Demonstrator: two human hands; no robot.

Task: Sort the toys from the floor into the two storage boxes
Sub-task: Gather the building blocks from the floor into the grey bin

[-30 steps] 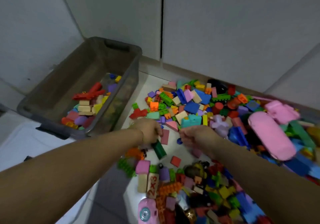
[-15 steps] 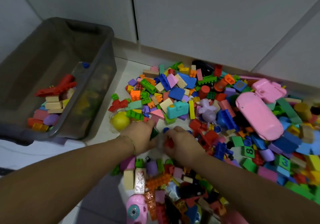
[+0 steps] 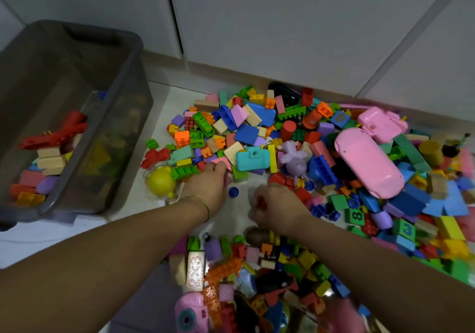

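A heap of coloured toy blocks [image 3: 246, 132] covers the floor in front of me. The grey storage box [image 3: 128, 75] stands at the left with several blocks [image 3: 48, 163] in it. My left hand [image 3: 205, 186] reaches into the near edge of the heap, its fingers curled over a pink block [image 3: 221, 162]. My right hand [image 3: 279, 205] is a fist just right of it and grips a small red block [image 3: 261, 201]. A blue round piece [image 3: 233, 192] lies on the floor between the hands. Only one box is in view.
A yellow ball toy [image 3: 160, 182] lies beside my left wrist. A big pink toy car [image 3: 367, 163] and a teal toy camera [image 3: 253, 159] sit in the heap. More blocks and a pink toy [image 3: 189, 312] lie under my forearms. White cabinet doors [image 3: 282, 24] stand behind.
The view has swung right and down. My left hand has moved forward from the dark green block to the pink block. My right hand has closed on the red block.
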